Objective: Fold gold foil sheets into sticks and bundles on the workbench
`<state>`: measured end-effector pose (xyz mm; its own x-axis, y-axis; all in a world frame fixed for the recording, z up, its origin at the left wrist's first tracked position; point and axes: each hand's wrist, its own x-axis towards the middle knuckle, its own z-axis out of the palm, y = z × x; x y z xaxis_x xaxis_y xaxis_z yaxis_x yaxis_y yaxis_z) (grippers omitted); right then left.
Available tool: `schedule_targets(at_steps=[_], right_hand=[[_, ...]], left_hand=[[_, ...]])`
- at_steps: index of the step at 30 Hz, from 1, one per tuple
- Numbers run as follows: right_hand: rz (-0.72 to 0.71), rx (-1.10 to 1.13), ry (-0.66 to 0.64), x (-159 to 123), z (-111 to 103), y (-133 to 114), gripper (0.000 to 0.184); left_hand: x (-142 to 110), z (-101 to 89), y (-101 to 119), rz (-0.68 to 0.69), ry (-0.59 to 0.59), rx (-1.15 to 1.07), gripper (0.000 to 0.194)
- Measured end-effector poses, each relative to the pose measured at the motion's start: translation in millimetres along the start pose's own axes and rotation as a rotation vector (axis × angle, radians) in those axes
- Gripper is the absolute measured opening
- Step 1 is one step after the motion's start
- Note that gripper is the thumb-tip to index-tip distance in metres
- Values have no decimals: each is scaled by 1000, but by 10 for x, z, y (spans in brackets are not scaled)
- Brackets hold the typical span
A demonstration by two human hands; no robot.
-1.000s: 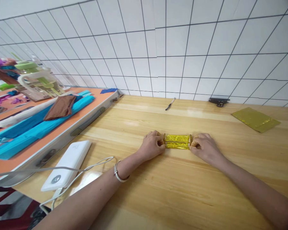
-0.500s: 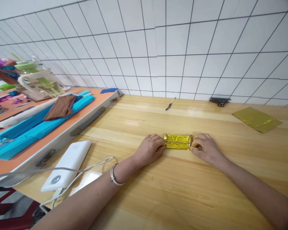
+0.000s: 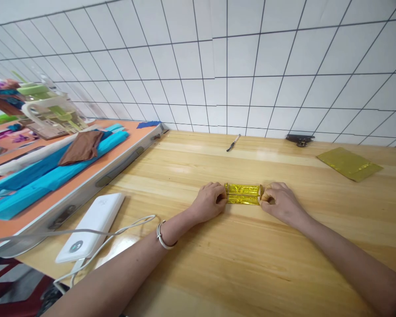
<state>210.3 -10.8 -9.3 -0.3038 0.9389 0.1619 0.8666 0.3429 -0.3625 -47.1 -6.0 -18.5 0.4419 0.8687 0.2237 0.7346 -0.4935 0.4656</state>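
Note:
A folded strip of gold foil paper [image 3: 243,194] lies on the wooden table [image 3: 237,259] in front of me. My left hand [image 3: 208,202] has its fingers curled and pinches the strip's left end. At the right end, my right hand [image 3: 280,202] is closed in a pinch on the foil as well. A silver bangle sits on my left wrist.
A flat gold foil sheet [image 3: 349,163] lies at the far right. A small knife [image 3: 233,143] and a black clip-like object [image 3: 299,139] rest near the tiled wall. A white power bank [image 3: 91,226] with a cable sits at left, beside an orange board [image 3: 46,198] holding blue paper.
Both hands stay pinched on the ends of the gold strip. The left hand has shifted slightly back toward the strip's end; the strip itself has barely moved.

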Motion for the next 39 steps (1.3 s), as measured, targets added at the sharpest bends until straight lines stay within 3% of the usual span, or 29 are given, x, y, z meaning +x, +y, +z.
schedule_targets(at_steps=[7,18,22,30,35,39], right_hand=[[-5,27,10,2,17,75,10],[-34,82,-29,-4,11,184,12],[-24,86,-24,-13,4,163,11],[-35,87,-4,-18,23,183,9],[-45,85,-15,-22,27,201,10],[-30,81,-9,-20,27,202,10]], left_hand=[[-3,-9,-38,24,31,-66,6],[-49,9,13,244,5,-167,27],[-72,3,19,299,-8,-90,35],[-211,-168,290,354,-148,295,22],[-228,-157,339,417,-208,341,23],[-225,-153,355,380,-223,357,20]])
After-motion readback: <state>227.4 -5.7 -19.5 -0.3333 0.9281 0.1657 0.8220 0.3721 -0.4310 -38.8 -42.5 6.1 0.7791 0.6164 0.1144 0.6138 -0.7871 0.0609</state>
